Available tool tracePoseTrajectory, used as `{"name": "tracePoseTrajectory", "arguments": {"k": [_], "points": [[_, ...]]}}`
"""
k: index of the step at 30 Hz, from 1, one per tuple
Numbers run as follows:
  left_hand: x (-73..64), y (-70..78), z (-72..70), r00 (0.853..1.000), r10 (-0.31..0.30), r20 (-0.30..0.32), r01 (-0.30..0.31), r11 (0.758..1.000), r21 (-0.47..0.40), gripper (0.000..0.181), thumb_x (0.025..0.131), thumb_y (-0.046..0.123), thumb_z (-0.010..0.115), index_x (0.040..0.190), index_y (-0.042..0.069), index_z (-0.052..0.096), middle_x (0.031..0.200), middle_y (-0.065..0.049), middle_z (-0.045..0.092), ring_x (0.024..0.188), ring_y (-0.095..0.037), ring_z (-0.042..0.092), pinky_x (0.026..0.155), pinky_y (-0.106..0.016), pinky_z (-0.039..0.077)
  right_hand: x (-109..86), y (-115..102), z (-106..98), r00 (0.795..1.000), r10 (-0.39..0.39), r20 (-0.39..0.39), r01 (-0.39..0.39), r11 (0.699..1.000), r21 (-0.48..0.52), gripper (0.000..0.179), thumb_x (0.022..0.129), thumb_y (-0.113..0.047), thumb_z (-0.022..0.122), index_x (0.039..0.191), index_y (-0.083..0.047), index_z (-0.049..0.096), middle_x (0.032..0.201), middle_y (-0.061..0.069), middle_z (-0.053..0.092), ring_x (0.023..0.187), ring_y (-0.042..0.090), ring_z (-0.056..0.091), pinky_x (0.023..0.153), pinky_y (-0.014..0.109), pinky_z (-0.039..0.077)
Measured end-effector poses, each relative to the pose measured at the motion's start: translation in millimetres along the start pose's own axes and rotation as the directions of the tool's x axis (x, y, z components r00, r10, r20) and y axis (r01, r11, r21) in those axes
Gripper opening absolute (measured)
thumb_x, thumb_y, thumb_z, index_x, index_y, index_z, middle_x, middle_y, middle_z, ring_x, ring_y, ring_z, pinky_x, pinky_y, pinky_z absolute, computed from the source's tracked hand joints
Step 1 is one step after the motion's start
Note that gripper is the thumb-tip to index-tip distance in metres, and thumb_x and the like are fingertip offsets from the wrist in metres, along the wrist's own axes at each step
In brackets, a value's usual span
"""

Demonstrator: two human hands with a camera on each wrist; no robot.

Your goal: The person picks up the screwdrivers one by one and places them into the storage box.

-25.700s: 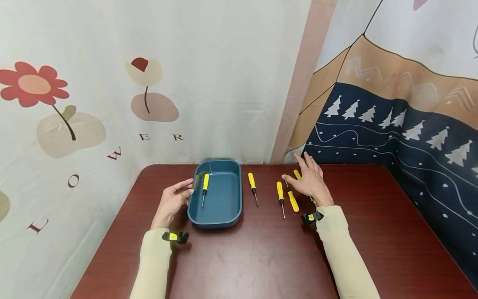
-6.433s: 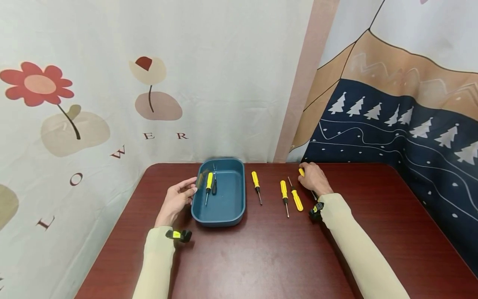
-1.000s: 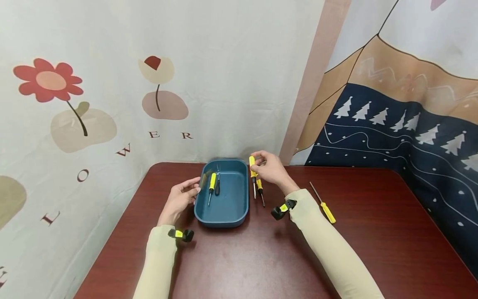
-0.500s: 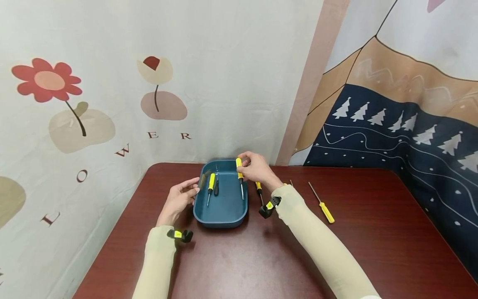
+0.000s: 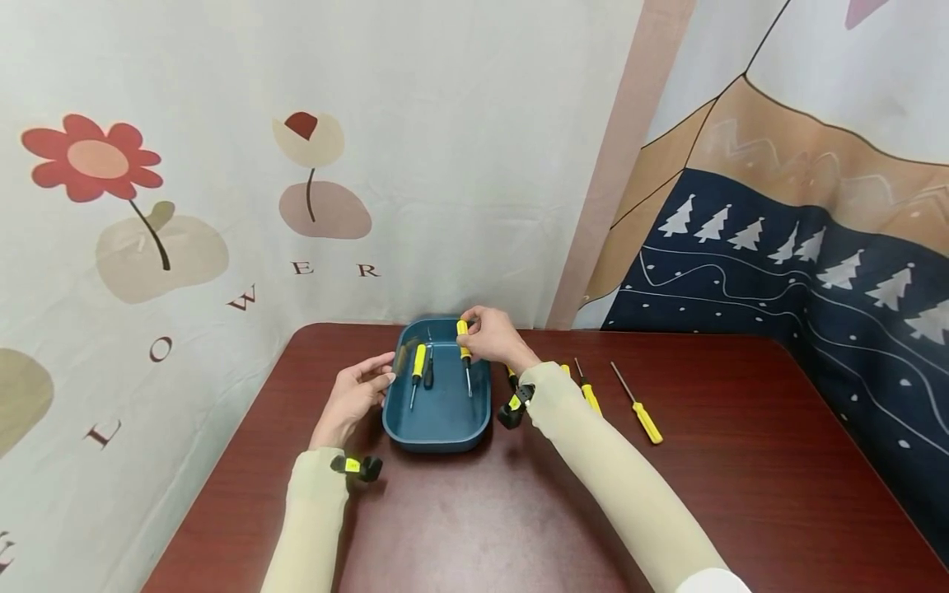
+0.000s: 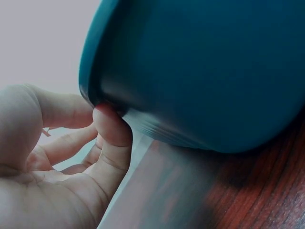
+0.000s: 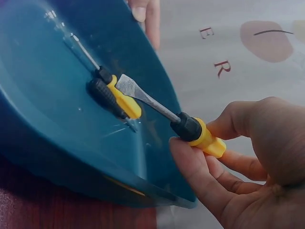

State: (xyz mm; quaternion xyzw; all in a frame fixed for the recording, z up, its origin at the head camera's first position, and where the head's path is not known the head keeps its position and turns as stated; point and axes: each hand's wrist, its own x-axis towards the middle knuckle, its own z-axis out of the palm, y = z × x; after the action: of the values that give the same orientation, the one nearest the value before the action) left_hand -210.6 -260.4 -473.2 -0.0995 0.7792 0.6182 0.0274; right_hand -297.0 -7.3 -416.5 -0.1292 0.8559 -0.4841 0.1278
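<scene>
Over the right half of a blue rectangular tray (image 5: 437, 435), my right hand (image 5: 498, 336) pinches a yellow-handled flat-blade screwdriver (image 5: 464, 339) by its handle. Its shaft points down, apart from the tray floor as seen in the right wrist view. My left hand (image 5: 352, 403) holds the tray's left rim, thumb (image 6: 114, 126) and forefinger meeting at the edge. Lying in the tray side by side are another yellow screwdriver (image 5: 418, 364) and a small black-handled screwdriver (image 5: 428, 375).
Right of the tray, a yellow screwdriver (image 5: 647, 420) lies on the dark red table (image 5: 460, 527). Another screwdriver (image 5: 589, 395) lies beside it, partly covered by my right sleeve. Two more are mostly hidden by that arm. A printed curtain (image 5: 460, 165) hangs behind the table.
My right hand has carried the yellow screwdriver leftward from beside the tray to over it. Since the oldest frame, the black screwdriver has come into the tray. My left hand stays at the rim.
</scene>
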Motion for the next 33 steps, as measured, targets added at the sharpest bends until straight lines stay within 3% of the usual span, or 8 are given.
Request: {"name": "tracePoseTrajectory", "arguments": {"k": [9, 18, 25, 33], "points": [[1.1, -1.5, -1.9, 1.000, 0.000, 0.003, 0.000, 1.000, -0.011, 0.042, 0.102, 0.012, 0.063, 0.144, 0.014, 0.060, 0.115, -0.012, 0.061, 0.070, -0.014, 0.056, 0.063, -0.026, 0.051, 8.7, 3.3, 9.9, 1.000, 0.013, 0.017, -0.013, 0.999, -0.040, 0.043, 0.098, -0.014, 0.067, 0.138, -0.003, 0.057, 0.104, 0.016, 0.067, 0.065, 0.020, 0.072, 0.079, 0.047, 0.062], [1.1, 0.0, -3.2, 1.000, -0.023, -0.008, 0.022, 0.999, -0.043, 0.043, 0.101, 0.007, 0.062, 0.144, 0.013, 0.060, 0.107, -0.002, 0.061, 0.072, -0.013, 0.056, 0.063, -0.024, 0.050, 12.8, -6.2, 24.1, 0.999, 0.027, 0.024, -0.025, 0.996, -0.085, 0.044, 0.097, -0.016, 0.069, 0.136, -0.001, 0.056, 0.101, 0.015, 0.069, 0.067, 0.021, 0.074, 0.079, 0.042, 0.063], [1.9, -0.9, -1.9, 1.000, -0.019, 0.003, 0.019, 0.998, -0.053, 0.043, 0.102, 0.008, 0.062, 0.144, 0.013, 0.059, 0.109, -0.004, 0.060, 0.072, -0.014, 0.055, 0.063, -0.024, 0.050, 17.4, -8.4, 32.4, 0.998, 0.064, -0.001, -0.064, 0.987, -0.149, 0.042, 0.097, -0.019, 0.072, 0.132, -0.002, 0.058, 0.102, 0.013, 0.069, 0.066, 0.017, 0.074, 0.073, 0.031, 0.062], [3.3, -1.3, -0.5, 1.000, -0.007, 0.010, 0.007, 0.999, -0.046, 0.044, 0.102, 0.008, 0.062, 0.145, 0.013, 0.059, 0.111, -0.006, 0.059, 0.073, -0.016, 0.055, 0.062, -0.024, 0.050, 25.1, -6.4, 41.2, 0.994, 0.106, -0.022, -0.108, 0.980, -0.169, 0.037, 0.097, -0.021, 0.073, 0.126, -0.003, 0.059, 0.102, 0.012, 0.065, 0.071, 0.019, 0.074, 0.078, 0.033, 0.062]]}}
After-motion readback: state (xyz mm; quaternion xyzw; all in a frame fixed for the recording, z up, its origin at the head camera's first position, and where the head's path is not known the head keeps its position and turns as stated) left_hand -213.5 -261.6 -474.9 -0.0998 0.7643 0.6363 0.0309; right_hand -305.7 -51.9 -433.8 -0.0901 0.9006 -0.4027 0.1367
